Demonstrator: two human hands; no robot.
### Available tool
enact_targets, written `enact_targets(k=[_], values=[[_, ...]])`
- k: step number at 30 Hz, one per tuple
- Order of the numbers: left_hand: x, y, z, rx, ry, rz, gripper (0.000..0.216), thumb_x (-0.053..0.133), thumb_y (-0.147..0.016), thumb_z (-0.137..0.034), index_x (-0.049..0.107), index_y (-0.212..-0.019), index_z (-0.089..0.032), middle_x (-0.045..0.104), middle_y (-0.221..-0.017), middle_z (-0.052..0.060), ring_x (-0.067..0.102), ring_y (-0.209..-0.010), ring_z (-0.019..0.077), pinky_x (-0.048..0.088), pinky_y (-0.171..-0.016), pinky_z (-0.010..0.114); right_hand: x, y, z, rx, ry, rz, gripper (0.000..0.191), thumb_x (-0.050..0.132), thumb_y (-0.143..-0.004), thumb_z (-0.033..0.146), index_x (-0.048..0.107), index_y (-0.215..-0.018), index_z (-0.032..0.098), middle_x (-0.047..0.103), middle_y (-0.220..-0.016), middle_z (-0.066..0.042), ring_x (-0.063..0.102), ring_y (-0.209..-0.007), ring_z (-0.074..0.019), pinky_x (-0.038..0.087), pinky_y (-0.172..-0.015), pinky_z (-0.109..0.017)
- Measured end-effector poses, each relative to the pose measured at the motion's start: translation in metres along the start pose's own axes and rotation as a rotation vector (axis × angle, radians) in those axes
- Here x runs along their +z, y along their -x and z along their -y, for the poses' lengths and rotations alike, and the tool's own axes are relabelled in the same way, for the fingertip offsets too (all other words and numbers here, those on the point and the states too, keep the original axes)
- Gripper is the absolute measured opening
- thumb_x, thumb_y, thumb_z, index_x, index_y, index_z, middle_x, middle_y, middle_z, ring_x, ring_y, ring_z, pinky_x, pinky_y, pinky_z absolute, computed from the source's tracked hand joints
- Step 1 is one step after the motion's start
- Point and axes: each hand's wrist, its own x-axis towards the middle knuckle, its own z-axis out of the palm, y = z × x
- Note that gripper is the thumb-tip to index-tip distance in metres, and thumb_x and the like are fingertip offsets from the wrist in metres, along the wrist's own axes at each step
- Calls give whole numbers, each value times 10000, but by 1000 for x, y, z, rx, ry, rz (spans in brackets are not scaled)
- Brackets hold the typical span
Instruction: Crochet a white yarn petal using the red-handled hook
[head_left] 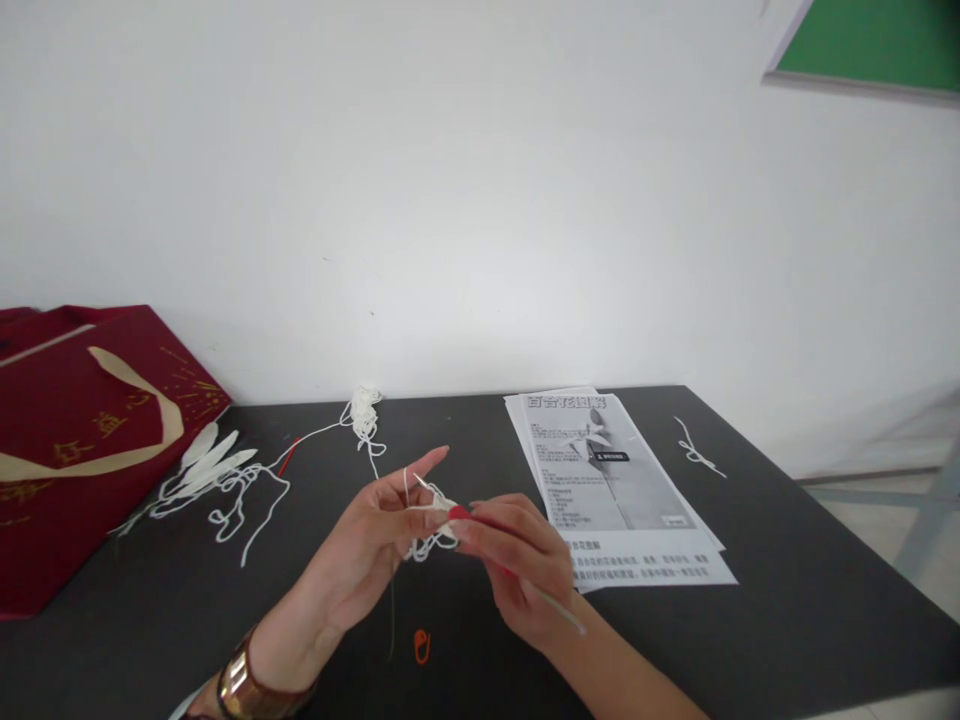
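My left hand (382, 535) pinches a small white crochet piece (439, 535) between thumb and fingers. Its index finger is stretched up, with a strand of white yarn (406, 485) passing over it. In my right hand (521, 560) is a crochet hook (460, 513) with a red grip, held like a pen. The hook's metal tip points up and left, close to the left index finger. Loose loops of yarn hang under the crochet piece. A thin pale rod or wire end (559, 608) sticks out below the right hand. The fingers partly hide the stitches.
An orange stitch marker (422, 646) lies on the black table (465, 440) below the hands. A yarn bundle (365, 410) sits at the back. White petal-shaped pieces (214, 465) lie by a dark red bag (90, 430). Printed sheets (645, 555) and a yarn scrap (697, 455) lie right.
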Motion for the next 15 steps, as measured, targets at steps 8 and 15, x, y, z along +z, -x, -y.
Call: enact_targets(k=[8, 15], values=[[-1, 10, -6, 2, -183, 30, 608, 819, -657, -141, 640, -1228, -249, 605, -626, -59, 520, -575, 69, 363, -574, 194, 12, -8, -7, 951, -1029, -256, 159, 749, -775, 341, 729, -804, 186, 687, -685, 3, 621, -581, -89, 579, -575, -195], [0, 16, -4, -30, -300, 86, 602, 811, -675, -183, 629, -1243, -262, 610, -648, -52, 476, -558, 70, 332, -542, 208, 3, -12, -9, 974, -1162, -247, 172, 759, -769, 309, 686, -730, 158, 679, -687, 12, 586, -520, -81, 609, -563, -254]])
